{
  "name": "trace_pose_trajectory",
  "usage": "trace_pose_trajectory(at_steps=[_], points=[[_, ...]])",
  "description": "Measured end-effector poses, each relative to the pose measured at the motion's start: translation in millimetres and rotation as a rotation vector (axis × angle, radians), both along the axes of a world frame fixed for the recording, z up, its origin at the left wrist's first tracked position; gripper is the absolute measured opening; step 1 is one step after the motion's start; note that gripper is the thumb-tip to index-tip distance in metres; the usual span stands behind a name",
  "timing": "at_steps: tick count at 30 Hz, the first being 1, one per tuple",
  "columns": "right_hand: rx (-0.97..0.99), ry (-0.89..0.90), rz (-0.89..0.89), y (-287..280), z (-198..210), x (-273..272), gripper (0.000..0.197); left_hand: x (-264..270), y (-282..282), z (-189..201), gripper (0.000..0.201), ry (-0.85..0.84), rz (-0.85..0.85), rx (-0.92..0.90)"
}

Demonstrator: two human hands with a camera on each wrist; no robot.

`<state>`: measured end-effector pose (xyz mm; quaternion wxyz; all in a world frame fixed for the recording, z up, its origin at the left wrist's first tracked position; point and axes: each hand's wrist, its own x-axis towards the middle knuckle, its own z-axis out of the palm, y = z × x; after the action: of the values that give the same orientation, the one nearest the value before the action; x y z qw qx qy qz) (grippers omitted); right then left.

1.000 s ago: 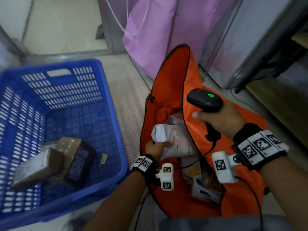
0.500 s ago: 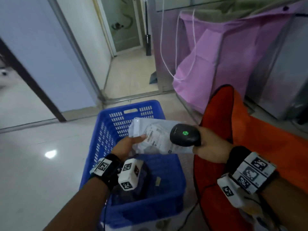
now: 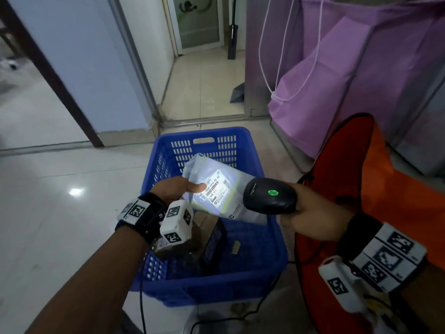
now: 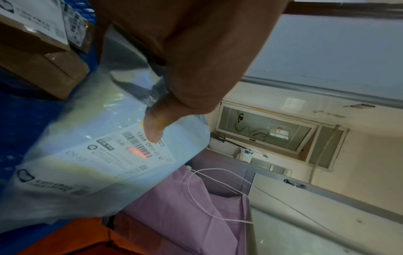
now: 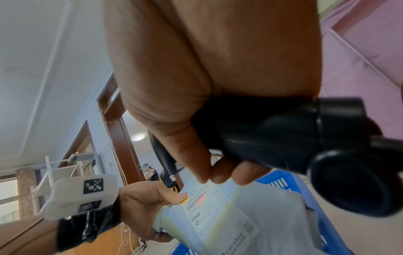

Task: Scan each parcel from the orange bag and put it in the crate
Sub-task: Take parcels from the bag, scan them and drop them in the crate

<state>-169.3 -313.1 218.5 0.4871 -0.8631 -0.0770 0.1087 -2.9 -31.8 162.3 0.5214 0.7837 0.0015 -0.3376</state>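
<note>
Pale floor tiles and a doorway frame the spot where the scanning step is in hand. Held in the air above the blue crate (image 3: 212, 273), a soft white plastic parcel (image 3: 224, 189) is turned with its printed label (image 3: 215, 189) facing up, and a red scan line lies across the barcode in both wrist views. The left hand (image 3: 172, 190) makes its grip on the parcel's near edge, thumb pressed on top at the label's corner and fingers curled under, so it is clamped on the bag. The right hand (image 3: 310, 218) has its grip wrapped tight round the handle of the black scanner (image 3: 269, 195), whose nose points at the label from just beside it and whose top shows a green light; I judge that the read is either registering or just done. Below, cardboard boxes (image 3: 192, 239) already lie in the crate, so the task is some way along. To the right stands the orange bag (image 3: 375, 189), with a purple bag (image 3: 361, 75) behind it. The next move should call for lowering or dropping the parcel into the crate, then reaching to the orange bag for another.
</note>
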Motion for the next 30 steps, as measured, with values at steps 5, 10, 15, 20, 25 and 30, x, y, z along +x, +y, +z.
trace_pose_trajectory(at_steps=[5, 10, 15, 20, 25, 30], points=[[0.008, 0.028, 0.01, 3.6, -0.6, 2.0, 0.074, 5.9, 8.4, -2.2, 0.088, 0.008, -0.023, -0.019], [0.03, 0.069, 0.006, 4.1, -5.3, 2.0, 0.056, 10.2, 16.7, -12.1, 0.104, 0.002, -0.038, 0.027], [0.018, 0.049, 0.017, -3.4, -3.9, -3.4, 0.066, 0.3, 6.2, -2.8, 0.084, -0.02, -0.01, 0.086], [0.004, 0.057, -0.018, -13.0, -6.6, -2.8, 0.063, -4.3, -1.5, 1.0, 0.053, -0.045, 0.001, 0.152], [0.022, 0.101, -0.013, -11.8, -4.0, -0.9, 0.059, -4.2, 4.0, -4.7, 0.063, 0.039, 0.044, 0.097], [-0.016, 0.091, -0.027, -9.4, -8.6, 1.3, 0.057, -3.4, 6.4, -7.3, 0.053, 0.113, 0.13, 0.056]])
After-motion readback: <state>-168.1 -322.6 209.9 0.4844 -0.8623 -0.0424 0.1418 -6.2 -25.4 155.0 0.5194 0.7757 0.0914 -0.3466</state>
